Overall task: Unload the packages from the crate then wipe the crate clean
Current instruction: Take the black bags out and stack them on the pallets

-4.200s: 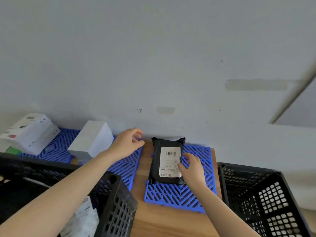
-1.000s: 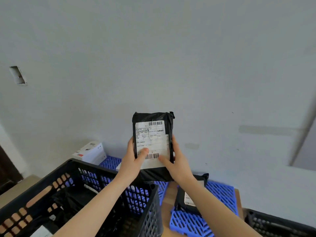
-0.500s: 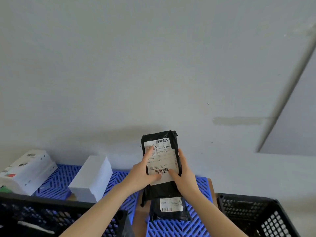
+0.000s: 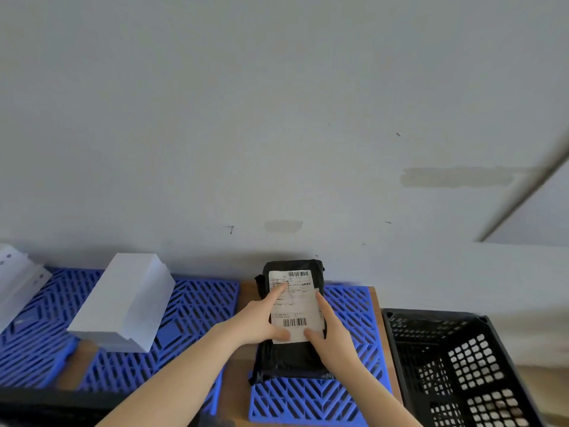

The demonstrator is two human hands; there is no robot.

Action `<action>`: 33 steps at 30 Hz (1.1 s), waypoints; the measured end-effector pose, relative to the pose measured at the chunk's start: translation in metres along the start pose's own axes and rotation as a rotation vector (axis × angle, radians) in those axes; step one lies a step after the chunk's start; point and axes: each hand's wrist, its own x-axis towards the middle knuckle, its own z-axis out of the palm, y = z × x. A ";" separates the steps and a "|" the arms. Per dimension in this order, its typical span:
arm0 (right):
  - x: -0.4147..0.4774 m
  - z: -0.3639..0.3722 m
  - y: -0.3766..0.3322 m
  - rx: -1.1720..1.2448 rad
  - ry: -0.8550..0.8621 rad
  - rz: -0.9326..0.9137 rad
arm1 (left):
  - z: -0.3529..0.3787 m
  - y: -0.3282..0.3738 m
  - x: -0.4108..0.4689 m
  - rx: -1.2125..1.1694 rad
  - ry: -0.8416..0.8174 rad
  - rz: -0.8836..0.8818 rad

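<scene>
The unloading step is in hand: a black package (image 4: 292,318) with a white shipping label is being set down on the blue grid mat (image 4: 348,392) near the right end of the table (image 4: 243,291), close to the back edge by the wall. It looks raised at its near end, so it probably lies on top of another dark parcel, though only a dark edge shows beneath and I cannot be sure. The left hand (image 4: 258,325) lies along the package's left side, forefinger stretched across the label and thumb on the label's lower edge; the right hand (image 4: 331,334) clasps the right side, thumb on the label. Both forearms reach in from the near edge, converging on it. Next, I judge, both hands must let go without shifting the stack, then go back for more. An empty black crate (image 4: 468,365) stands just off the table's right end; white boxes (image 4: 123,303) rest on mats toward the left.
</scene>
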 end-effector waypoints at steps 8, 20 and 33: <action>0.016 0.016 0.013 -0.012 -0.030 0.020 | 0.006 -0.017 0.027 0.060 -0.081 -0.044; 0.026 0.026 0.023 0.131 -0.100 0.015 | 0.005 -0.032 0.033 0.061 -0.075 -0.074; 0.024 0.036 0.012 0.124 -0.100 0.004 | -0.009 -0.031 0.026 0.015 -0.043 -0.084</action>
